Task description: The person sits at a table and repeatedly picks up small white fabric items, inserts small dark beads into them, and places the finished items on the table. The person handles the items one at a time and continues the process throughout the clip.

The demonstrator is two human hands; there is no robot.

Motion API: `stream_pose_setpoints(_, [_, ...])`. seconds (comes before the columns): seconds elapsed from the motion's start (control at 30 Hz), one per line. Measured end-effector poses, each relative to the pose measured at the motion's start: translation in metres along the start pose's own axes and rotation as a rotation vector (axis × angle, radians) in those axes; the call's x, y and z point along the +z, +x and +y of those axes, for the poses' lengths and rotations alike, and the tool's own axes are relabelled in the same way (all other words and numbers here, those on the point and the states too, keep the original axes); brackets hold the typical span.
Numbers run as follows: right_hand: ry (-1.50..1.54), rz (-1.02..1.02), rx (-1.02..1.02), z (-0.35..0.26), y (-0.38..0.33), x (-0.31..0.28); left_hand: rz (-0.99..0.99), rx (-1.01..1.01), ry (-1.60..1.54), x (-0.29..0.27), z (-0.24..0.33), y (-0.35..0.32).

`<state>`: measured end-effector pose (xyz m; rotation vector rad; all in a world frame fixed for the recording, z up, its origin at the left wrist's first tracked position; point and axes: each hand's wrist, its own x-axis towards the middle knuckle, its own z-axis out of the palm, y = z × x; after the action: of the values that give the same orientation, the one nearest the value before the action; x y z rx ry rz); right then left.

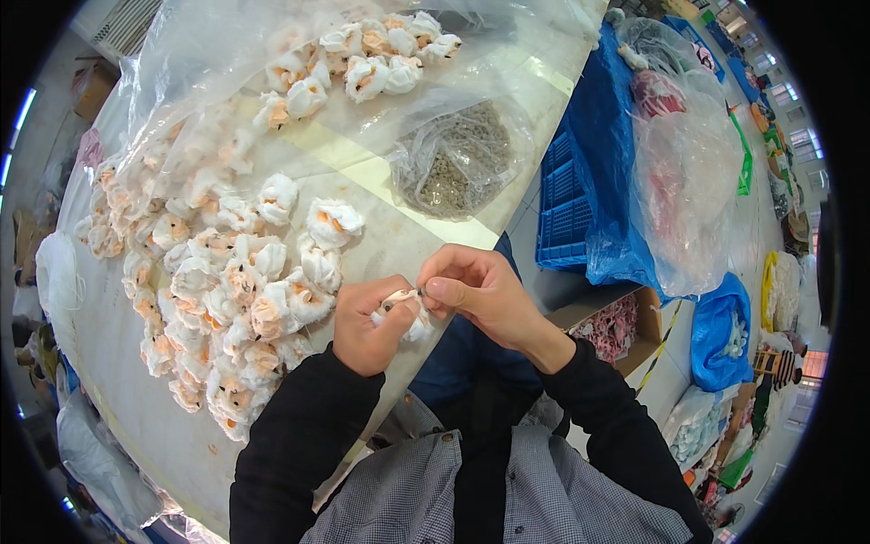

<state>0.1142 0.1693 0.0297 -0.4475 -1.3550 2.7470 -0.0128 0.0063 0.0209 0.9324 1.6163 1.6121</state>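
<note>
white plush pieces (237, 313) tinged peach with orange and dark accents, a held plush piece (419, 327) in white and peach, off-white tabletop (390, 245), pale yellow strip (340, 154), grey granules (467, 156), blue crate (562, 218), blue plastic sheeting (603, 145), black sleeves (308, 417), fine grey-and-white checked garment (394, 503), pink scraps (609, 328), brown carton (649, 322)

The white-and-peach plush pieces (241, 283) look fluffy and matt, like soft pile cloth; the clear sheeting (195, 59) is glossy, crinkled plastic; the blue crate (559, 208) ribbed plastic; the box (650, 325) matt cardboard.

Pale table (136, 426) with white-and-peach plush pieces (231, 308), clear plastic sheeting (195, 72) and a bag (458, 177) of grey granules (473, 136)
</note>
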Motion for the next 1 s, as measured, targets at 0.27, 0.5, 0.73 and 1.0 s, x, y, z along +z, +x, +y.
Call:
stream_pose_setpoints(0.27, [-0.570,0.105,-0.156,-0.007,-0.007,0.005,0.000,-0.039,0.097,0.002,0.004,0.001])
stream_pose_setpoints(0.5, [-0.819,0.005,-0.198,-0.022,0.000,-0.002,-0.031,0.012,0.211,0.004,0.004,0.007])
stream_pose_setpoints(0.73, [-0.920,-0.132,-0.303,-0.022,0.009,-0.012,-0.078,0.041,0.296,0.005,0.007,0.008])
stream_pose_setpoints(1.0, [-0.931,-0.197,-0.292,-0.026,0.010,-0.017,-0.104,0.120,0.328,0.004,0.002,0.008])
